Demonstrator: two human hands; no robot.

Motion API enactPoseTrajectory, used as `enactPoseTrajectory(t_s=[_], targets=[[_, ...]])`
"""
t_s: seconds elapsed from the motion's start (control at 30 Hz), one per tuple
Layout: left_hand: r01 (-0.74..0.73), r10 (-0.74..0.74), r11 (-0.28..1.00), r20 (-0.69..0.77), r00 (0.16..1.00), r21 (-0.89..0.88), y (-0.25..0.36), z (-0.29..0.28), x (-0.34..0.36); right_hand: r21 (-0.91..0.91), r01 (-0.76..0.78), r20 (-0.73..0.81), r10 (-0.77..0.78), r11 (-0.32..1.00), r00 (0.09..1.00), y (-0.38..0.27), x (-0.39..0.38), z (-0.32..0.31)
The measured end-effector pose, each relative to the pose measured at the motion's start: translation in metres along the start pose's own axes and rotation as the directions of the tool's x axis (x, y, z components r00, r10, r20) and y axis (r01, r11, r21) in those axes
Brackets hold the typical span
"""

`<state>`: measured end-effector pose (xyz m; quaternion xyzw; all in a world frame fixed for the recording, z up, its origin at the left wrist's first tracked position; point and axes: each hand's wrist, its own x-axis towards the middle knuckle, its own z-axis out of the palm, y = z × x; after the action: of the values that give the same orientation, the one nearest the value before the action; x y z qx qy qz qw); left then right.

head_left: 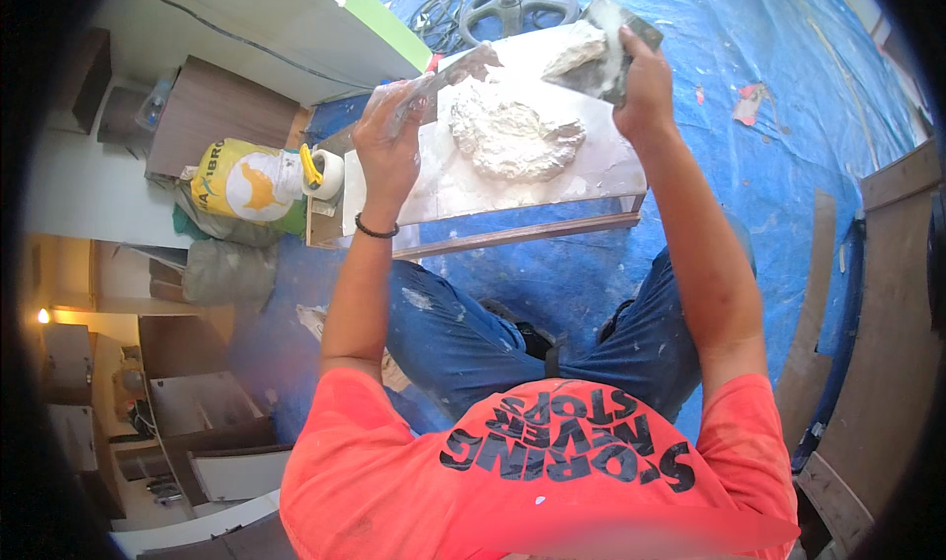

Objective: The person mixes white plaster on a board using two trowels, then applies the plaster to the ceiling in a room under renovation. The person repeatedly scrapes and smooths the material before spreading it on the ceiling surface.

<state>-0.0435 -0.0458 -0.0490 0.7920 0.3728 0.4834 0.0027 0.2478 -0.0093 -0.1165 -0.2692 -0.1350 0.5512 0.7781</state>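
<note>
Head view, one entry per item.

Left hand (387, 146): gripping the handle of a plaster-smeared putty knife (448, 75), whose blade is pointing right and hovering over the board's upper left edge. A black wristband (375, 231) is sitting on that wrist.

Right hand (645, 82): clenching a flat trowel (603, 48) that is tilting and carrying a lump of white plaster (576, 53), held above the board's far right corner.

Mixing board (601, 171): a pale panel that is lying on a low wooden stand ahead of the knees, bearing a wide mound of wet plaster (514, 136) at its middle, between the two tools.

Surroundings: blue tarp (788, 166) covering the floor; yellow-and-white sack (246, 181) leaning left of the board, a tape roll (323, 173) just beside it.
</note>
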Motion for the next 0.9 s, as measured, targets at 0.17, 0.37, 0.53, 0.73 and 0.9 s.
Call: enactPoseTrajectory(t_s=[0.17,0.37,0.53,0.73,0.9], targets=[[0.210,-0.254,0.954,-0.212,0.943,-0.212,-0.004,0.016,-0.028,-0.063,-0.072,-0.024,0.071,0.995,0.997,0.010,-0.027,0.020],[0.123,-0.435,0.704,-0.288,0.853,-0.699,0.020,0.042,-0.036,-0.069,-0.204,0.036,0.206,0.977,0.978,0.018,-0.037,0.022],[0.021,-0.211,0.884,-0.358,0.910,-0.467,0.020,0.056,-0.063,0.102,-0.424,0.178,0.403,0.900,0.898,0.035,-0.055,0.033],[-0.165,0.152,0.981,-0.125,0.980,-0.102,0.043,0.047,-0.055,0.100,-0.458,0.230,0.427,0.883,0.874,0.023,-0.075,0.041],[-0.116,0.122,0.991,0.088,0.989,-0.073,-0.003,0.026,-0.059,0.099,-0.436,0.230,0.405,0.895,0.885,0.009,-0.071,0.039]])
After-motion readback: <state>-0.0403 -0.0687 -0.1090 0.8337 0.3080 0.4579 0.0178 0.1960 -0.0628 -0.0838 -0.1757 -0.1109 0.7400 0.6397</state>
